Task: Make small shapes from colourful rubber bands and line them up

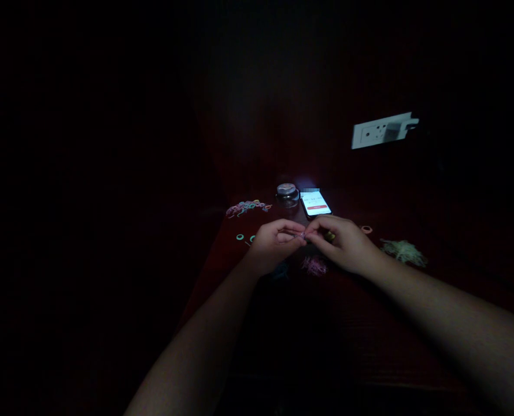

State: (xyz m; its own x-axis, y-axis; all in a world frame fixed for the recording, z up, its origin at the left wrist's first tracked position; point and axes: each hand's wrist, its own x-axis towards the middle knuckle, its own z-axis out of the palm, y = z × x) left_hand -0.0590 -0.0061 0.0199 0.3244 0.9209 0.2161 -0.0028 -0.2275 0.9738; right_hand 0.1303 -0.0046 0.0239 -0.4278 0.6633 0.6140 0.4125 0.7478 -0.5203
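Note:
My left hand [275,245] and my right hand [342,241] meet over the dark red tabletop. Between their fingertips both pinch a small pinkish-purple thing [302,235]; its exact kind is too dim to make out. Just below lies a tangle of pink strands [314,266], with a dark teal tangle [279,270] beside it, close under my left wrist. A yellowish bit [329,236] shows behind my right fingers. Left of my left hand lies a teal ring [240,237]; a second one is partly covered by that hand.
Behind the hands stand a lidded jar [287,196] and a lit phone [316,203]. Several colourful rings [248,207] are heaped at the far left. At right lie a pale green tangle [403,252] and a peach ring [366,230]. A socket plate [382,132] is on the wall.

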